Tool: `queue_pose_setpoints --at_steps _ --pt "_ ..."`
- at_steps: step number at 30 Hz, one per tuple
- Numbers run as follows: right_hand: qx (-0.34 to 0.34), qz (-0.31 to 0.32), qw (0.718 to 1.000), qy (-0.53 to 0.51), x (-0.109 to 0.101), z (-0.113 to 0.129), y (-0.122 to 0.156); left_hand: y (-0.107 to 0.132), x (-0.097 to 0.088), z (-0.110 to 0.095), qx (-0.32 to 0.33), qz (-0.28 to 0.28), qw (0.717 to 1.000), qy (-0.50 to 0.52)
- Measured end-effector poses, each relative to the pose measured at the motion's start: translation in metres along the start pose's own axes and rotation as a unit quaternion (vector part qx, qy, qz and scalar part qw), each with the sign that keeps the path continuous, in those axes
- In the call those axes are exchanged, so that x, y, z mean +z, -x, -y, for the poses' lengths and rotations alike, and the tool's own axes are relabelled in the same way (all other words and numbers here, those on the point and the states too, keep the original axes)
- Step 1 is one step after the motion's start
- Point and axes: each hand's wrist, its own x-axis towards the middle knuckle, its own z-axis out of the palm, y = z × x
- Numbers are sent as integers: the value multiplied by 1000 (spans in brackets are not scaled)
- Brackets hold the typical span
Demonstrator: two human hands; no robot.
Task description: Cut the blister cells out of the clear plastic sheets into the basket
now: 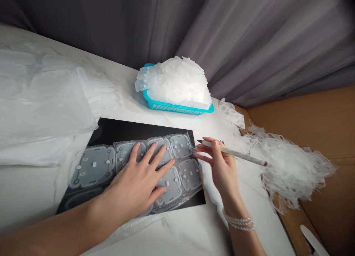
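Observation:
My left hand (138, 178) lies flat with its fingers spread on a translucent molded sheet (95, 165) of rounded rectangular pieces with small white knobs. Beneath that sheet is a black mat (122, 128), part of it showing along the back. Between the thumb and fingers of my right hand (219, 163) is a slim pale pen-like tool (241, 155), its dark pointed tip aimed left and its other end reddish. The tip hovers near the sheet's upper right corner. My left hand and forearm cover several of the pieces.
Behind the mat stands a turquoise basket (177, 108) heaped with translucent pieces (180, 82). More clear sheets (47, 101) are piled at the left. A tangle of clear plastic trimmings (291, 163) rests at the right by a cardboard box (313, 126). Grey curtain (172, 27) hangs behind.

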Motion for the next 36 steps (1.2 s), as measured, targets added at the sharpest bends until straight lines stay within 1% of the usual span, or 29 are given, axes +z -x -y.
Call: queue_pose_setpoints --at_steps 2,4,6,7,9,11,14,17,19,21,23,26,29,32,34,36 --pt "4 20 1000 -14 5 -8 -2 -1 -1 -1 -7 7 1000 7" --pt "-26 2 999 -20 9 -11 -6 -4 -2 -4 -24 13 1000 10" --pt "-60 -20 998 -26 10 -9 -9 -9 -2 -9 -47 16 999 8" --pt "-68 -22 997 -28 10 -6 -10 -11 -1 -12 -58 15 998 5" --pt "-62 -6 998 -27 12 0 -10 -15 0 -17 -71 7 997 -3" --pt "-45 25 998 -26 15 5 -8 -18 2 -19 -73 -5 997 -15" --pt "-17 73 996 -43 23 5 -4 -20 2 -16 -65 -14 997 -30" --pt "16 106 991 -75 30 1 -2 -21 1 -5 -36 -31 999 -21" --pt "32 114 988 -101 32 0 -2 -23 0 4 6 -47 999 -10" --pt "38 120 984 -122 33 -1 -2 -24 0 12 40 -50 998 1" --pt "40 121 984 -128 33 -1 -3 -24 1 16 47 -42 998 12" --pt "28 112 989 -92 34 -3 -3 -23 3 14 37 -38 998 23" --pt "-5 97 995 22 37 -3 -2 -21 5 10 25 -45 998 26" --pt "-37 98 987 124 42 1 -1 -18 5 8 21 -61 998 25" --pt "-53 103 982 149 46 4 -1 -17 5 10 21 -67 997 23" --pt "-54 97 981 157 48 6 -2 -17 5 12 22 -64 997 23"
